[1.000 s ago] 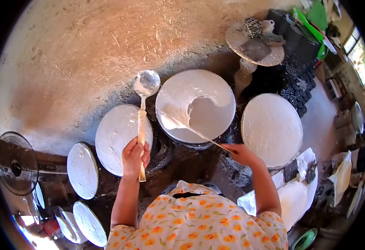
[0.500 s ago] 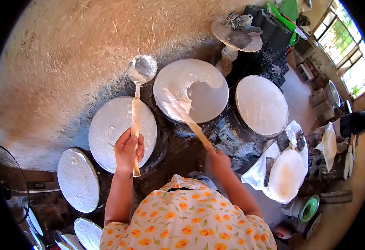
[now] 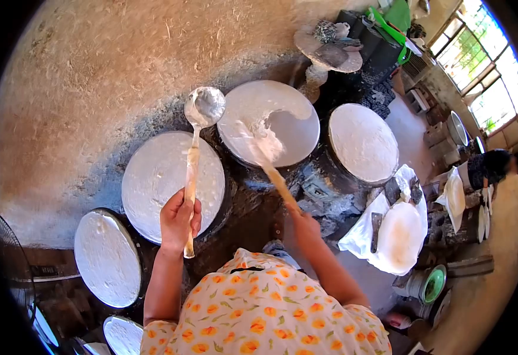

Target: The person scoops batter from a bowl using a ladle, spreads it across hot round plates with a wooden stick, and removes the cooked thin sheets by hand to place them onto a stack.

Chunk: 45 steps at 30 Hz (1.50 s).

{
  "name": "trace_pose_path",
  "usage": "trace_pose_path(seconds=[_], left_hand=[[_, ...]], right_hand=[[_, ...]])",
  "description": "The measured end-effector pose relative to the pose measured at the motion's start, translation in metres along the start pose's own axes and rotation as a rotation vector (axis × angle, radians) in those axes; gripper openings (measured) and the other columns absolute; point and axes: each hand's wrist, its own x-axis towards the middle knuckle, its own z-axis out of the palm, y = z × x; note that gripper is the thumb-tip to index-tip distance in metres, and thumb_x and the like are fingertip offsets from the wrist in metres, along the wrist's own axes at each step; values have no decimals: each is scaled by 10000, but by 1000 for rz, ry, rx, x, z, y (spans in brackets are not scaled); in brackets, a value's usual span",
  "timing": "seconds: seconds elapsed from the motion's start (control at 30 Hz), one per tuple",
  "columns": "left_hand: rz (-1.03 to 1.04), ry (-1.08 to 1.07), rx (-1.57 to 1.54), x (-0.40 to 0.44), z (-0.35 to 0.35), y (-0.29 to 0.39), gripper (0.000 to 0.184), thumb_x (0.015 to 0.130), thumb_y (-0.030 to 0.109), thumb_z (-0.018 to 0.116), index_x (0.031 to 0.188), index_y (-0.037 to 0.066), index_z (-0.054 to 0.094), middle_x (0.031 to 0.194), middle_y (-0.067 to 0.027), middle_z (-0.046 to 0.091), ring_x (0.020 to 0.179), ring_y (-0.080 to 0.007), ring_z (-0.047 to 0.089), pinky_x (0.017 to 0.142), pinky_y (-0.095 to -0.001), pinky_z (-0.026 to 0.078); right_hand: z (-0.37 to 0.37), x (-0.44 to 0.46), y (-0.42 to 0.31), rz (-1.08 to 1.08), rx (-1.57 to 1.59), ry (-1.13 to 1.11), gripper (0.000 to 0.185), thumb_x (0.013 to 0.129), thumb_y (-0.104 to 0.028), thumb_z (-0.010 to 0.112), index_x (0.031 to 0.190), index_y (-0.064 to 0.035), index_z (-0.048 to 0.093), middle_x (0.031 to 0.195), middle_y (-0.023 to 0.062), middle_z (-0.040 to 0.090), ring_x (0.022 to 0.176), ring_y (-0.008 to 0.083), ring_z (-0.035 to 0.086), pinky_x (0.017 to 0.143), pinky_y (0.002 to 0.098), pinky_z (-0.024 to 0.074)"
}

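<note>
My left hand (image 3: 179,222) is wrapped round the wooden handle of a ladle (image 3: 205,106). Its bowl is caked with white residue and points up, in front of the wall. In my right hand (image 3: 306,231) is the wooden handle of a paddle (image 3: 278,182), whose white-coated end is smeared by motion. That end is over the middle round pan (image 3: 297,133), which carries a white, batter-like layer with a smooth greyish patch at its right. White clumps sit beside the paddle end. Below the ladle bowl, a second white-covered round pan (image 3: 152,177) lies behind my left hand.
Another white-covered pan (image 3: 363,142) stands right, and one more (image 3: 108,258) at lower left. A pale round sheet (image 3: 398,236) rests on white plastic at right. A pedestal (image 3: 328,53) holds small items at the back. A fan (image 3: 10,260) is far left; a person (image 3: 492,165) is far right.
The paddle end has moved across the middle pan and the white clumps beside it have shifted. The ladle stays in my left hand, slightly lower. The whole view has tilted a little.
</note>
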Motion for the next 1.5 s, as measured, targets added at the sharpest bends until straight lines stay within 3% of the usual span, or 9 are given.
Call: trace_pose_path(seconds=[0.07,0.3,0.37,0.47,0.6,0.7,1.2,1.4,1.5], left_hand=[[-12,-2,9,0,-2,-3,175,943,118,409,844,17,512,531,-6,433,365,-62,369,338,-198,317],[-14,-12,-1,10,17,-5,171,941,117,415,840,17,510,529,-1,430,369,-60,371,340,-195,319],[-13,-18,-7,14,26,0,169,940,112,414,840,17,511,527,1,427,370,-59,371,340,-194,319],[-34,-6,28,20,36,3,157,938,98,409,856,12,512,540,-1,434,375,-57,374,341,-192,322],[-26,-7,27,28,42,0,145,935,94,412,876,7,511,565,-9,450,379,-57,380,339,-189,323],[-10,4,27,36,55,-2,143,935,94,412,877,6,509,569,-10,451,380,-57,381,336,-189,320],[12,86,85,46,91,10,131,908,76,400,864,10,505,575,-12,451,376,-55,376,325,-193,319],[-21,104,89,40,93,12,141,916,43,393,898,-12,522,635,-28,481,406,-64,411,345,-201,355],[-11,165,97,33,86,10,151,919,47,389,865,-8,519,601,-26,466,395,-63,406,342,-199,353]], right_hand=[[-25,-24,20,116,-53,-12,652,809,-35,542,1378,-310,382,963,224,570,841,389,609,773,454,490],[-16,7,70,253,-62,152,625,818,-46,555,1366,-310,413,848,194,606,763,361,635,686,449,504],[-11,21,67,219,419,293,531,824,-70,545,1304,-295,499,792,183,608,715,344,637,633,449,501],[-1,-5,55,34,498,201,448,825,-101,545,1234,-284,565,820,190,607,704,335,630,621,457,494],[-5,-38,81,154,516,0,499,821,-99,551,1270,-315,527,825,182,608,706,344,621,625,465,484],[-15,-7,112,127,40,70,581,856,-57,493,1335,-382,433,818,213,609,730,384,615,684,466,493],[-43,93,153,24,232,274,464,817,-43,522,1236,-235,567,751,248,594,692,392,600,633,471,473],[-75,183,117,-155,630,312,476,817,-53,519,1257,-233,551,826,290,593,770,443,593,701,458,481],[-67,166,136,-75,670,307,504,808,-1,495,1269,-195,556,991,213,639,774,327,629,720,389,490]])
